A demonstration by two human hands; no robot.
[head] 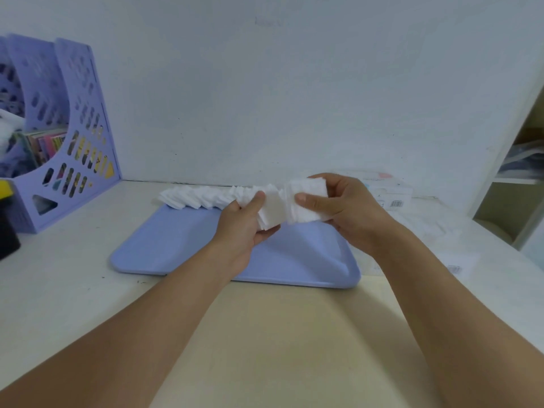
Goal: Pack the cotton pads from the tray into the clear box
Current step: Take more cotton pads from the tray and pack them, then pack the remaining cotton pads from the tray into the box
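Observation:
A light blue tray point(182, 245) lies flat on the white table. Along its far edge runs a row of square white cotton pads point(200, 197), fanned out and leaning. My left hand point(241, 228) grips a stack of pads point(272, 212) from below, thumb on top, above the tray. My right hand point(344, 210) holds a second stack of pads point(306, 198) right beside the first, thumb pressed on its front. The two stacks touch. Behind my right hand stands a clear box point(388, 192) with a barcode label, mostly hidden.
A purple perforated file holder point(73, 136) with books stands at the far left. A black and yellow object point(7, 225) sits at the left edge. A white shelf unit point(512, 184) rises at the right. Clear plastic packaging point(435, 231) lies right of the tray.

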